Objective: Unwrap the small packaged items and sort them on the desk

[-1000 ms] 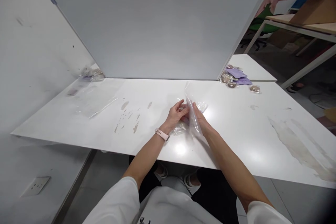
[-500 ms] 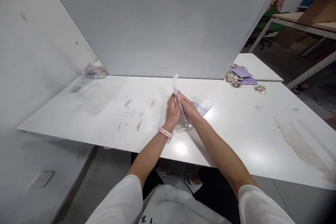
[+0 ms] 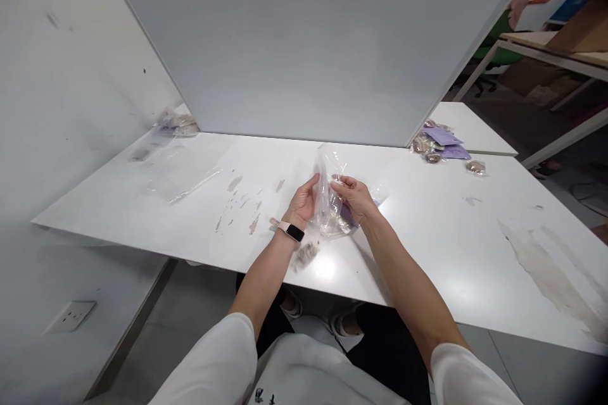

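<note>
A clear plastic bag (image 3: 323, 193) stands upright between my hands, its top spread. My left hand (image 3: 302, 202) is curled at the bag's left side, thumb up; its other fingers are partly hidden, and it appears to hold the film. On the right, my right hand (image 3: 355, 197) pinches the bag's film between thumb and fingers. Small clear-wrapped pieces and a purple packet (image 3: 349, 214) show at the bag's lower part; whether they are inside or behind it I cannot tell. Below my left wrist, a small brownish wrapped packet (image 3: 306, 255) is smeared by motion.
A large whiteboard (image 3: 304, 50) stands across the back of the white table (image 3: 256, 253). Purple packets (image 3: 444, 136) and wrapped brown pieces lie back right, with one wrapped piece (image 3: 475, 167) apart. Flat clear bags (image 3: 183, 177) and a packet pile (image 3: 175, 121) lie left.
My hands, pressed together around the bag half a second ago, have moved apart, and the bag is spread wider. A small wrapped packet now shows below my left wrist.
</note>
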The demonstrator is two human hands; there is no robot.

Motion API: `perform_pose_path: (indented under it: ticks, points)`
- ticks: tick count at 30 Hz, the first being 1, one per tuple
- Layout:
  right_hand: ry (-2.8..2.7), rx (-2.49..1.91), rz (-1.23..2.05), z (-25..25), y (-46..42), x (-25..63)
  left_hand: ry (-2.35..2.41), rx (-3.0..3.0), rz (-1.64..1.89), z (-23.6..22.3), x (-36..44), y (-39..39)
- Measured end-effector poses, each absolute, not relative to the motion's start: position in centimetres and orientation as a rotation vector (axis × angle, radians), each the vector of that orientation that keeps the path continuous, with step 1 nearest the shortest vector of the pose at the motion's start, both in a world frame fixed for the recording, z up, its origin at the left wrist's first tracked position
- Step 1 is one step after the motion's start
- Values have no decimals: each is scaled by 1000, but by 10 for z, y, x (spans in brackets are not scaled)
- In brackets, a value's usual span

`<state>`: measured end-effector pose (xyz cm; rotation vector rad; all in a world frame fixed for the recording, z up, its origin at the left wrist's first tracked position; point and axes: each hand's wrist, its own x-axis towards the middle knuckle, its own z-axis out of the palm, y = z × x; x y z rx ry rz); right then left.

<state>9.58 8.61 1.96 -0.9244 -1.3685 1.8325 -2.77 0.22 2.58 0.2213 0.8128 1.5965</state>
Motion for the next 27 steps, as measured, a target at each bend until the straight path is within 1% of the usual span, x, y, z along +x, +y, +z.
perform_pose_path:
  ticks: [7,13,19,23,27]
  points:
    - [-1304,-1009,1576,6,100,80,846,63,1784,12,-39,27]
    - [-1398,-992,1405,10,106,81,863,182,1754,10,-49,22]
    - [-1317,-1053,1480,6,114,91,656,355,1797,22,-46,4]
    - [-1294,-1047,1521,7,117,95,729,385,1815,23,-48,1]
    - [-1313,-1019,1508,20,122,105,748,370,1819,21,-54,2]
